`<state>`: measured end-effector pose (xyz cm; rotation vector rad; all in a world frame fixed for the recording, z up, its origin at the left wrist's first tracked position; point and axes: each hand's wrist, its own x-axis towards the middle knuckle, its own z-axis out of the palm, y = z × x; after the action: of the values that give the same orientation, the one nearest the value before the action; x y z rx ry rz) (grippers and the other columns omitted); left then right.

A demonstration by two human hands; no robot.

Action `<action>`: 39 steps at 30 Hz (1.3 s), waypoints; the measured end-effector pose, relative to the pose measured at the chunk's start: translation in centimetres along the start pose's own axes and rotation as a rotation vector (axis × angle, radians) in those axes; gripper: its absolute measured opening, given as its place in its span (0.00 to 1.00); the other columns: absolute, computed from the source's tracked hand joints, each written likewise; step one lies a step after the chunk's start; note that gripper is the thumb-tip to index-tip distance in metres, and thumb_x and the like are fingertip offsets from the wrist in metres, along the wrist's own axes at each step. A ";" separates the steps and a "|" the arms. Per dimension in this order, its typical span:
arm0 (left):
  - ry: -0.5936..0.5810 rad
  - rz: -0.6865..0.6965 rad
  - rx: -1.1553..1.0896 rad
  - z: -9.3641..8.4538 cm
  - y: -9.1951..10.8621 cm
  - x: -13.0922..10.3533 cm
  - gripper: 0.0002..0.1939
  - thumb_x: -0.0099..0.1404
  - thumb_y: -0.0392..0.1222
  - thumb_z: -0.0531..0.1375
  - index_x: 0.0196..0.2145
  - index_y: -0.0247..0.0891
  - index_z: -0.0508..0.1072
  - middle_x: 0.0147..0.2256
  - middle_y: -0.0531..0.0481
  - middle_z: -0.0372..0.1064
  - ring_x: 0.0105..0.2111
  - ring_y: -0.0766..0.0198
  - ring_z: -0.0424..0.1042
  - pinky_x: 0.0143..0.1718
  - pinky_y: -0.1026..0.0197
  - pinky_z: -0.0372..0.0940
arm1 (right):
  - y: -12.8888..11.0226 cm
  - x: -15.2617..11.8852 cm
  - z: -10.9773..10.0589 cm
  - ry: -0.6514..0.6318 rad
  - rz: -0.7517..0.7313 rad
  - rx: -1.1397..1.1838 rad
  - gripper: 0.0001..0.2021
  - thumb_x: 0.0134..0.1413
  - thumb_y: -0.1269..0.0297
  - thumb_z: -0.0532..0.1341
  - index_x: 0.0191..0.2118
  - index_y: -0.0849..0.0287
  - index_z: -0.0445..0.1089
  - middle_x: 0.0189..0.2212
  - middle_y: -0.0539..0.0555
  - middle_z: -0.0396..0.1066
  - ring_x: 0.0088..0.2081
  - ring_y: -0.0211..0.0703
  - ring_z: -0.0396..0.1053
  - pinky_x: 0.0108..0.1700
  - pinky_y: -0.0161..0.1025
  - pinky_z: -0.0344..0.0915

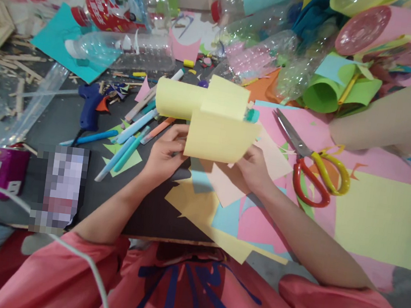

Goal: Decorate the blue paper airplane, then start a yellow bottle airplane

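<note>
- Head view: A yellow paper roll lies level at the centre of a cluttered desk, its teal cap pointing to three o'clock and suggesting a bottle inside.
- A far flap stands at the roll's one o'clock and a near flap at its five; whether the near one is stuck down cannot be told.
- The step in hand appears to be lining up the near flap against the roll; the next move likely calls for a steady grip while the join is pressed or fixed.
- The left hand, at seven o'clock, is nearly closed, thumb and curled fingers clamped on the near flap's left edge.
- The right hand, at five o'clock, pinches the flap's lower right corner, fingertips partly hidden behind the paper. The flap's width keeps the hands apart.
- Around them, a blue glue gun lies at nine o'clock, loose markers at eight, and scissors with red and yellow handles between three and four, beyond reach of either grip.
- At two o'clock sits a green paper roll, near another person's bare arm.
</note>
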<state>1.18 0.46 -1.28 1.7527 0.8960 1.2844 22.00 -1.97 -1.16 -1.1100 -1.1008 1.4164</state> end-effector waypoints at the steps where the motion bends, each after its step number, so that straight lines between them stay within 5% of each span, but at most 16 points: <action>1: -0.015 -0.001 -0.042 0.1 -0.1 -0.1 0.10 0.61 0.53 0.69 0.29 0.46 0.84 0.40 0.46 0.78 0.42 0.56 0.78 0.46 0.51 0.76 | 0.1 0.0 0.0 0.007 -0.006 -0.006 0.11 0.44 0.53 0.73 0.30 0.53 0.77 0.34 0.49 0.72 0.32 0.37 0.69 0.33 0.37 0.68; 6: -0.187 -0.060 -0.186 0.1 0.0 -0.6 0.06 0.63 0.46 0.69 0.39 0.55 0.84 0.54 0.47 0.74 0.55 0.53 0.75 0.54 0.52 0.74 | 0.1 0.0 0.4 0.041 0.045 0.066 0.15 0.44 0.48 0.73 0.31 0.54 0.77 0.28 0.47 0.72 0.31 0.39 0.69 0.34 0.39 0.69; 11: -0.277 -0.162 -0.160 -0.6 1.0 -0.5 0.11 0.67 0.51 0.64 0.45 0.52 0.83 0.55 0.46 0.74 0.55 0.52 0.74 0.60 0.47 0.68 | -0.1 -0.1 0.4 0.062 0.009 0.077 0.15 0.46 0.47 0.72 0.30 0.53 0.77 0.29 0.48 0.75 0.32 0.41 0.72 0.37 0.41 0.71; 17: -0.191 -0.296 -0.115 -0.3 1.2 -0.6 0.13 0.64 0.54 0.65 0.38 0.43 0.83 0.41 0.45 0.79 0.43 0.56 0.78 0.45 0.56 0.73 | -0.4 -0.1 0.4 -0.033 0.059 0.063 0.19 0.44 0.45 0.73 0.32 0.54 0.75 0.32 0.50 0.79 0.34 0.44 0.76 0.41 0.45 0.74; 26: -0.131 -0.394 -0.081 0.3 1.2 -0.9 0.16 0.60 0.49 0.68 0.42 0.38 0.80 0.44 0.44 0.79 0.41 0.58 0.78 0.40 0.60 0.73 | 0.0 -1.1 0.2 0.099 -0.096 -0.083 0.25 0.51 0.52 0.71 0.54 0.43 0.67 0.29 0.46 0.76 0.30 0.41 0.73 0.38 0.42 0.72; 31: -0.140 -0.370 -0.104 0.2 1.3 -0.9 0.17 0.59 0.48 0.69 0.44 0.39 0.79 0.43 0.45 0.77 0.37 0.63 0.76 0.35 0.64 0.71 | -0.2 -1.3 0.1 -0.068 -0.201 -0.261 0.10 0.55 0.58 0.67 0.44 0.49 0.77 0.45 0.52 0.79 0.42 0.45 0.76 0.46 0.45 0.73; 39: -0.220 -0.397 -0.137 0.5 1.7 -1.0 0.20 0.60 0.51 0.69 0.46 0.39 0.75 0.46 0.44 0.78 0.35 0.63 0.79 0.35 0.64 0.73 | 0.0 -1.4 0.4 -0.070 -0.188 -0.277 0.12 0.54 0.58 0.69 0.44 0.51 0.77 0.45 0.53 0.80 0.44 0.45 0.76 0.45 0.44 0.74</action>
<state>1.59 -1.29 -0.36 1.4823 0.9455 0.8566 21.74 -3.43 -0.96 -1.1220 -1.4449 1.1874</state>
